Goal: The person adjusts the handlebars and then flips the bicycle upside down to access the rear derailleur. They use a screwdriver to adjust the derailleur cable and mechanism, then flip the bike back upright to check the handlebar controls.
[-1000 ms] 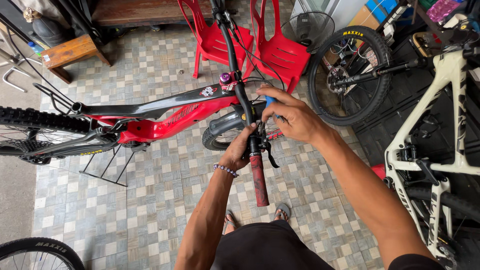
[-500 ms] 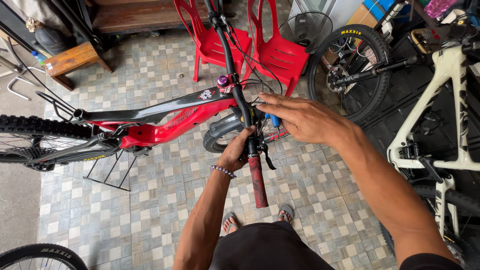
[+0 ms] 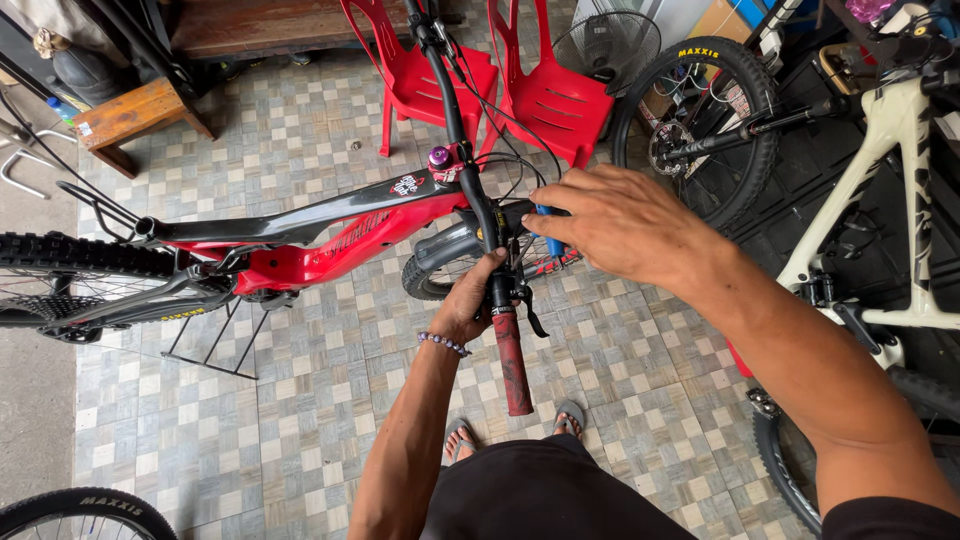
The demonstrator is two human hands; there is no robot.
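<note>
The left hand is reaching up from the lower middle of the frame, forearm near upright, beaded bracelet at the wrist, fingers curling shut around the black handlebar just above the red grip. The right hand is coming in from the lower right, arm stretched diagonally, palm down and fingers spread half open, fingertips pinching a small blue tool beside the bar at frame centre. The bar is running from top centre down to the middle, belonging to a red bike lying across the left half on a wire stand. Thin black cables are looping between the bar and the right hand. Two red plastic chairs are standing at the top, a knobby wheel and a cream bike frame at the right, over a checkered tile floor.
</note>
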